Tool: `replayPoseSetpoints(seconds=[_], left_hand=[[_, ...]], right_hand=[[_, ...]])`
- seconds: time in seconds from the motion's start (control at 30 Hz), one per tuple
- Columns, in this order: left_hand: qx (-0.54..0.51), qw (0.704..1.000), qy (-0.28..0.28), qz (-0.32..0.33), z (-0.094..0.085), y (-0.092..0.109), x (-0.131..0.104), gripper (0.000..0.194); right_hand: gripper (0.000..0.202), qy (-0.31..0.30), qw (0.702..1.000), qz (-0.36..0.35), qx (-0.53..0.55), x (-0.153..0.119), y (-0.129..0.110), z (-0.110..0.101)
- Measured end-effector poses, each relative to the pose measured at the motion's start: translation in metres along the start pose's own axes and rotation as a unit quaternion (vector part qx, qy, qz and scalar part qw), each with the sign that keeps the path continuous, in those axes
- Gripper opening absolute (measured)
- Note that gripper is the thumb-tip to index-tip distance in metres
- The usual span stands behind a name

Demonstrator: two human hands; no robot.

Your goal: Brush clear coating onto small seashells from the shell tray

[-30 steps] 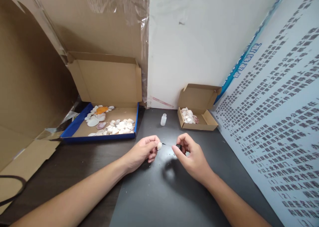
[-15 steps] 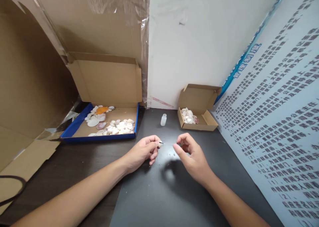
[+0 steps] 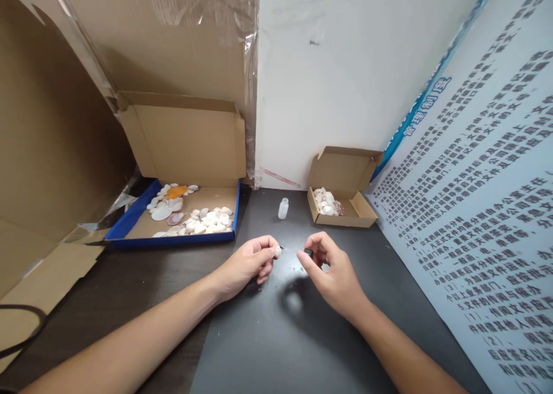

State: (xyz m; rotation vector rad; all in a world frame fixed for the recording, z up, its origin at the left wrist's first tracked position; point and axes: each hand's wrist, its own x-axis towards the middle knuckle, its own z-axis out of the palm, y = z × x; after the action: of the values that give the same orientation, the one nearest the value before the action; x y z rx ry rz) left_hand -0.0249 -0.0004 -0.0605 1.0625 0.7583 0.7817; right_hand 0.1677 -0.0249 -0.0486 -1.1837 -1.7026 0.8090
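Observation:
Between the thumb and fingers of my left hand (image 3: 253,261) is a small pale shell (image 3: 277,252), with a thin dark bit showing beside it. To the right, my right hand (image 3: 330,270) pinches a small black object (image 3: 308,253), partly hidden by the fingers. The two hands are a short gap apart over the dark grey mat (image 3: 276,336). Tiny crumbs lie on the mat between them. Beyond the hands a small whitish bottle (image 3: 283,208) stands upright without a cap.
A blue-edged cardboard box (image 3: 173,239) with its lid raised holds several shells at the left. At the back right, a smaller open brown box (image 3: 349,220) holds white shells. A printed panel (image 3: 484,198) leans along the right side.
My right hand has tilted slightly, and more of the black object shows. In my left fingers the pale shell has turned a little. The boxes and bottle stay where they were.

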Motion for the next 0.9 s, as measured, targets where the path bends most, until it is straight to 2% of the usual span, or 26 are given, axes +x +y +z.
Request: replayPoseSetpoints(seconds=[0.17, 0.53, 0.63, 0.77, 0.9], left_hand=[[0.009, 1.000, 0.003, 0.003, -0.0002, -0.0002, 0.0000, 0.020], [0.022, 1.000, 0.006, 0.005, 0.0007, 0.0015, -0.0004, 0.023], [0.015, 1.000, 0.007, 0.008, 0.0012, 0.0019, -0.0006, 0.024], [0.016, 1.000, 0.006, 0.007, 0.0010, 0.0017, -0.0005, 0.025], [0.015, 1.000, 0.012, 0.008, 0.0007, 0.0016, -0.0003, 0.025]], right_hand=[[0.014, 0.004, 1.000, -0.004, 0.020, 0.0001, -0.0012, -0.0005], [0.014, 0.033, 0.999, -0.009, -0.021, 0.0006, -0.0010, -0.0012], [0.014, 0.022, 1.000, -0.004, -0.001, 0.0005, -0.0006, -0.0011], [0.015, 0.027, 0.999, -0.006, -0.030, 0.0007, -0.0007, -0.0003], [0.016, -0.006, 1.000, 0.008, 0.024, 0.0003, -0.0007, 0.0009]])
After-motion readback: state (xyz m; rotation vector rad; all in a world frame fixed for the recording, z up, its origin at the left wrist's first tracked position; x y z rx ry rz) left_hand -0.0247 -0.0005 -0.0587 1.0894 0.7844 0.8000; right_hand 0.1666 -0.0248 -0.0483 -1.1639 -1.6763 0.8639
